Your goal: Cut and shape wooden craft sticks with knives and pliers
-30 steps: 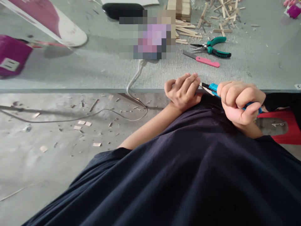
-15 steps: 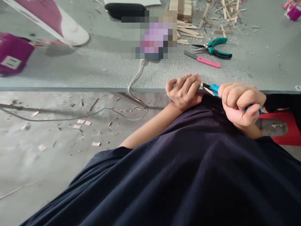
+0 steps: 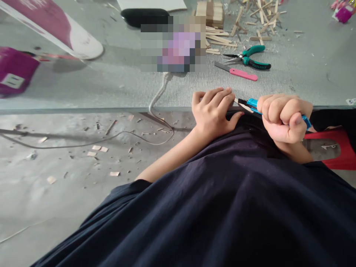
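Observation:
My right hand (image 3: 286, 116) is wrapped round a blue utility knife (image 3: 252, 104), its black front end turned left. A pale wooden craft stick (image 3: 246, 108) shows beside that front end, at the table's front edge. My left hand (image 3: 213, 111) has its curled fingers on the near end of this stick, pressing it at the edge, with the thumb stretched out to the right. The part of the stick under the fingers is hidden. Beyond the hands lie a pink-handled craft knife (image 3: 243, 74) and green-handled needle-nose pliers (image 3: 249, 59).
Loose craft sticks (image 3: 264, 18) and a stacked bundle (image 3: 218, 13) lie at the back. A black case (image 3: 146, 17), a blurred-out device with a white cable (image 3: 157, 94), and a purple container (image 3: 16, 70) are on the table (image 3: 125, 89). A red stool (image 3: 345, 148) stands at right; scraps litter the floor.
My left thumb has swung out from beside the fingers, and that hand has opened a little. The right hand still grips the utility knife. The whole view has shifted slightly.

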{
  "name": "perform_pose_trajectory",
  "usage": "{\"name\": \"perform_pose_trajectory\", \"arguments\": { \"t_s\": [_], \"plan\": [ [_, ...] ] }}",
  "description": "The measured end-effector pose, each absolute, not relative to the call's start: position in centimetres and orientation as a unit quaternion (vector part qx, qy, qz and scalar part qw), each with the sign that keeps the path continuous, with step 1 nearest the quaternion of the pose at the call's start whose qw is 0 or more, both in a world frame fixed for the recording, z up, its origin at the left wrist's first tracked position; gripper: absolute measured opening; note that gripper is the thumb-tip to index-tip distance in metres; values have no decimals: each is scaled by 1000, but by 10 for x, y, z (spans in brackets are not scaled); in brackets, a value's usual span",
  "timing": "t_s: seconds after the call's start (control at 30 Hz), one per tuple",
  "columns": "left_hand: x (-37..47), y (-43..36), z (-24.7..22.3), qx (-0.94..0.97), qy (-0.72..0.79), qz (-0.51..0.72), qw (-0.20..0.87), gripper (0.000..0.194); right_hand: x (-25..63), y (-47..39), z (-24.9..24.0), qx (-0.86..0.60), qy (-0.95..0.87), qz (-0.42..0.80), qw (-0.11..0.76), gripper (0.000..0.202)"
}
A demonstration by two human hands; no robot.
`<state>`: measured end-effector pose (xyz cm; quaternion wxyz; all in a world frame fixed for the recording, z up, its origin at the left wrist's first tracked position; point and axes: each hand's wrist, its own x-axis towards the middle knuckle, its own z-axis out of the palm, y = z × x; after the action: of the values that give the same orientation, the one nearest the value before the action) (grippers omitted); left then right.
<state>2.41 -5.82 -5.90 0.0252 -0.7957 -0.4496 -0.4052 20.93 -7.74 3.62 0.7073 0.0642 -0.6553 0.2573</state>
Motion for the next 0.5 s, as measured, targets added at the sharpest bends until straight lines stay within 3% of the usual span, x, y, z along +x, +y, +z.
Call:
{"name": "perform_pose_trajectory", "arguments": {
  "t_s": [0.1,0.27,0.5],
  "plan": [
    [19,-59,-40,-820,-433,-374,4,56,211,-77,34,56,-646,257,717,53],
    [9,-49,3,-881,-334,-325,-86,76,215,-76,26,43,-641,258,721,56],
    [53,-10,77,-874,-198,-351,-271,41,214,-76,25,49,-640,258,722,51]
  ]
}}
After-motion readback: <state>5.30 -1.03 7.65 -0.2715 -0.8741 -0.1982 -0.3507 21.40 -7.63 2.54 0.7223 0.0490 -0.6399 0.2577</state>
